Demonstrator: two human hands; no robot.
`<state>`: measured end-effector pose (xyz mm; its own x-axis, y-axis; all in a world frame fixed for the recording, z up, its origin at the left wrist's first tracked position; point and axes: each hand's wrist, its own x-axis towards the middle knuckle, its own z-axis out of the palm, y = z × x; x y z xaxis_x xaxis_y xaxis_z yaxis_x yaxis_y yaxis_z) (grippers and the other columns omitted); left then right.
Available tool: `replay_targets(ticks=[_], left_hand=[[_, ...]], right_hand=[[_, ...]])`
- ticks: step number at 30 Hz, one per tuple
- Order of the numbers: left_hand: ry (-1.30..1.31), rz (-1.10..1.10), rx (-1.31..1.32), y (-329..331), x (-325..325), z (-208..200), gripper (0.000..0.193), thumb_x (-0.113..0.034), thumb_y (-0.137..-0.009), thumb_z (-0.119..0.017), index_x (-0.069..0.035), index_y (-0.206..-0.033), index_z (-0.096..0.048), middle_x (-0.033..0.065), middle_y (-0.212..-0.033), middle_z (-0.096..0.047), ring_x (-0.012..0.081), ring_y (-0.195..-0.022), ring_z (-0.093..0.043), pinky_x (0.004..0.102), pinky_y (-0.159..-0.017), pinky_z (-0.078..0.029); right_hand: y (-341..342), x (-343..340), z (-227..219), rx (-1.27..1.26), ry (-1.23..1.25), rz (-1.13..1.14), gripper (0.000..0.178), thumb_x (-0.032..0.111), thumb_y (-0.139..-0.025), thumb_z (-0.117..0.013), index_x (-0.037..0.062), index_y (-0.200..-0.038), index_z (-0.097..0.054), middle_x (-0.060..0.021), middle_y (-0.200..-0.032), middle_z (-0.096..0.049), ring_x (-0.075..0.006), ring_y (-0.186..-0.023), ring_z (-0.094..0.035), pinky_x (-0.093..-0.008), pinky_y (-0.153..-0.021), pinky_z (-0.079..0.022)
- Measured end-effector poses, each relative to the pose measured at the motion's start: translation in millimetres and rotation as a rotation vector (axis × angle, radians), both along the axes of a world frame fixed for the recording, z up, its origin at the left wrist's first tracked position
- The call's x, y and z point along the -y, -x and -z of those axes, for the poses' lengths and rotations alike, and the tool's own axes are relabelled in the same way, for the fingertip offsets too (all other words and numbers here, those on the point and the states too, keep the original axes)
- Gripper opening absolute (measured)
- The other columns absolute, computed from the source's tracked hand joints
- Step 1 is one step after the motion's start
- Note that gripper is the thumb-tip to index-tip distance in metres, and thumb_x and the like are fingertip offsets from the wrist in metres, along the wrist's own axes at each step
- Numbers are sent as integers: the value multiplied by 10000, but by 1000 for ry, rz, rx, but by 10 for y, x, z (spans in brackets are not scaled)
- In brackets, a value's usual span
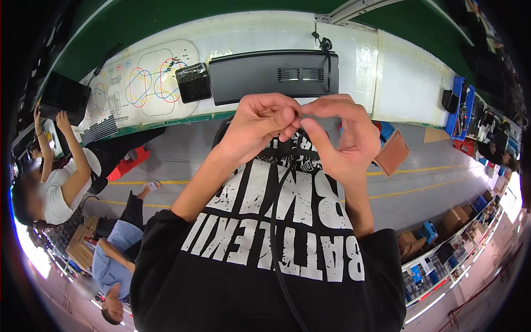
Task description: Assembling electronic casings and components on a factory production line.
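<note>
Both of my hands are raised above the near edge of the white workbench [354, 66], meeting fingertip to fingertip. My left hand [257, 124] is closed, its thumb pressed against its curled fingers. My right hand [345, 133] pinches at the same spot with thumb and forefinger. Whatever sits between the fingertips is small and dark, too small to name. Just beyond them on the bench lies a long dark grey device housing [249, 76] with two vent grilles. Left of it is a shiny black square tray [193, 83].
A printed mat with coloured loops [149, 83] lies at left, bearing small black parts [178, 62]. A black cable [330, 66] crosses the housing's right end. A blue bin [458, 110] stands far right. One person [66, 188] handles a black box [63, 99]; another [116, 254] is behind.
</note>
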<state>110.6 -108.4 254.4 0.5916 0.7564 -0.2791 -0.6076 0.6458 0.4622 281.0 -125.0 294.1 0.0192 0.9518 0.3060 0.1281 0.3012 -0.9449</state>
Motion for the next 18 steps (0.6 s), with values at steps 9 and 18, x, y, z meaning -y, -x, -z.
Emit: replay_targets(ticks=[9, 18], left_hand=[[-31, 22, -135, -44, 33, -98, 183, -107, -912, -653, 52, -1001, -677, 104, -840, -677, 116, -675, -584, 241, -572, -464], [-31, 77, -159, -23, 44, -66, 160, -85, -910, -648, 51, -987, -679, 109, -849, -681, 119, -688, -596, 238, -593, -479]], right_hand=[[26, 98, 184, -63, -84, 11, 262, -154, -789, -651, -10, -968, -525, -168, -928, -677, -233, -871, -620, -303, -756, -499], [31, 120, 247, 250, -268, 43, 254, -143, -836, -605, 18, -993, -486, -190, -925, -663, -226, -839, -614, -302, -744, -509]])
